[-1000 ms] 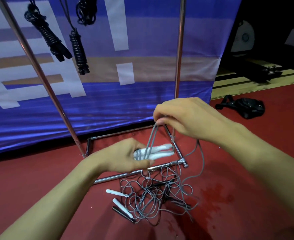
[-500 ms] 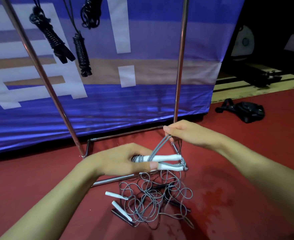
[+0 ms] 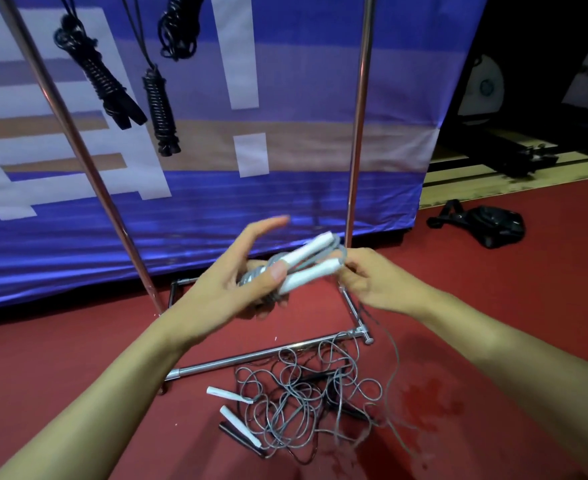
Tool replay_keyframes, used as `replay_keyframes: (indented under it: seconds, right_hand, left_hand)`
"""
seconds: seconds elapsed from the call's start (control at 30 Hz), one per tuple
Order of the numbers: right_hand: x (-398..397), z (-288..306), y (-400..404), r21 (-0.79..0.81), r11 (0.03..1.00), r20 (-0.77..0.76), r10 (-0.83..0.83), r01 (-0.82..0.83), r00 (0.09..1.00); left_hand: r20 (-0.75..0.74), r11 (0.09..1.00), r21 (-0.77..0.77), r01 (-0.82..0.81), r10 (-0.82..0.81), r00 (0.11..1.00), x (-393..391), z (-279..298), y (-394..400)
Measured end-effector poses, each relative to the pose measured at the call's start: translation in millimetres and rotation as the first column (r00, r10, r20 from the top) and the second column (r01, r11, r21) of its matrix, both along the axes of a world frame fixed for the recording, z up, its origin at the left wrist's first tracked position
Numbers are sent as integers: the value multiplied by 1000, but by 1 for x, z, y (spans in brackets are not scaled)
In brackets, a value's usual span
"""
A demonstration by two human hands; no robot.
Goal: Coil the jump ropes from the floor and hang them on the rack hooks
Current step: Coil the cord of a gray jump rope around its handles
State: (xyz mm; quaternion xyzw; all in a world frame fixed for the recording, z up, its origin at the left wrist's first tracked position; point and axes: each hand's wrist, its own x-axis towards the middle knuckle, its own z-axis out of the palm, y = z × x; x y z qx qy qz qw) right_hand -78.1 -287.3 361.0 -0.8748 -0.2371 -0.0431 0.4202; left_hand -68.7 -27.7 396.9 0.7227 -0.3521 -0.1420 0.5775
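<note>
Above the red floor (image 3: 77, 358), in front of the chrome rack (image 3: 354, 140), both hands have risen since half a second ago, when they worked low over the rack's base bar. The white-handled jump rope (image 3: 308, 263) has come up with them and now sits higher, its two white handles tilted up toward the right instead of lying level. The left hand (image 3: 231, 282) holds the bundle from below: its thumb presses across the grey coils wound round the handles' lower ends, while its forefinger stretches straight out and up; the other fingers are hidden behind the bundle. The right hand (image 3: 372, 282) is curled at the handles' upper ends, pinching the grey cord there, where earlier it pulled a loop up from the middle. A single grey strand runs down from this hand to the floor.

The rope is thin grey cord with smooth white handles, partly wound into tight turns.

On the floor just in front of the base bar lies the tangled pile (image 3: 303, 400) of loose grey and black cord, with two white handles and a black one poking out at its left, unchanged. Three black coiled ropes (image 3: 157, 102) hang from the top of the rack at upper left. A black bag (image 3: 486, 225) lies on the floor at right, well apart.
</note>
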Motion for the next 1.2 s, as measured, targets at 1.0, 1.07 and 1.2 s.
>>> replay_keyframes:
  seconds: [1.0, 1.07, 1.2]
  right_hand:
    - [-24, 46, 18, -570, 737, 633, 111, 363, 766]
    - [-23, 51, 20, -552, 757, 620, 90, 351, 780]
    - [-15, 54, 18, -536, 781, 592, 77, 321, 802]
  left_hand:
    - [-43, 884, 466, -34, 61, 997, 32, -27, 8]
    - [32, 828, 561, -22, 5, 999, 27, -28, 3]
    - [175, 794, 608, 3, -138, 975, 14, -28, -13]
